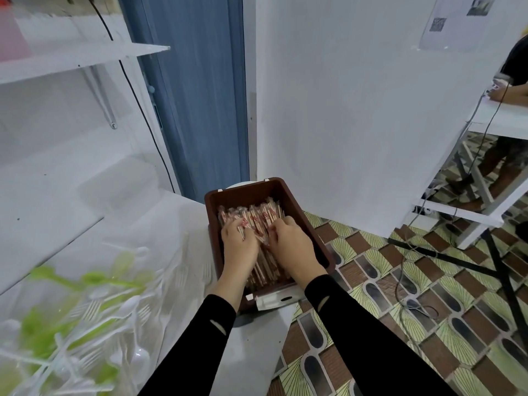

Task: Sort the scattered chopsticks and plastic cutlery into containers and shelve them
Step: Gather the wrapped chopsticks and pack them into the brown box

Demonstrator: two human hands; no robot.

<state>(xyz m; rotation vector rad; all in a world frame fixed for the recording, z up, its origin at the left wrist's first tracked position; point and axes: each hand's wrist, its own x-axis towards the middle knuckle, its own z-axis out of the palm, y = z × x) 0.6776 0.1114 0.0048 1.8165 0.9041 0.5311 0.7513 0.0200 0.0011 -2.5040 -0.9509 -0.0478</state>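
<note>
Chopsticks (258,222), thin, wooden, in brown rectangular bin (298,208); left hand (239,244), right hand (292,243) both clamped on them.

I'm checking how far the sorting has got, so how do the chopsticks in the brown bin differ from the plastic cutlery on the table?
The chopsticks lie packed roughly parallel inside the brown bin; the plastic cutlery lies scattered at all angles on the white table. The chopsticks are tan with red print; the cutlery is white and green. The left hand and right hand grip the chopsticks; neither touches the cutlery.
</note>
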